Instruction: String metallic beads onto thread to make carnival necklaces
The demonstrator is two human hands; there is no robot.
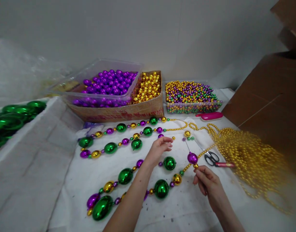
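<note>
My right hand pinches a short strand at a small gold bead. Just above it on the strand is a large purple bead, and a thin wire-like end runs up from it. My left hand is bent over the cloth with its fingers drawn together, a small gold bead at the fingertips. Between the hands lies a loose green bead. A gold bead and smaller purple and green ones rest beyond. Below them, a bead necklace passes partly behind my left forearm.
A second necklace lies farther back. Behind are a tub of purple beads, a carton with gold beads and a mixed-bead tub. Scissors, a pink-handled tool and heaped gold chain sit right. Green beads fill a left box.
</note>
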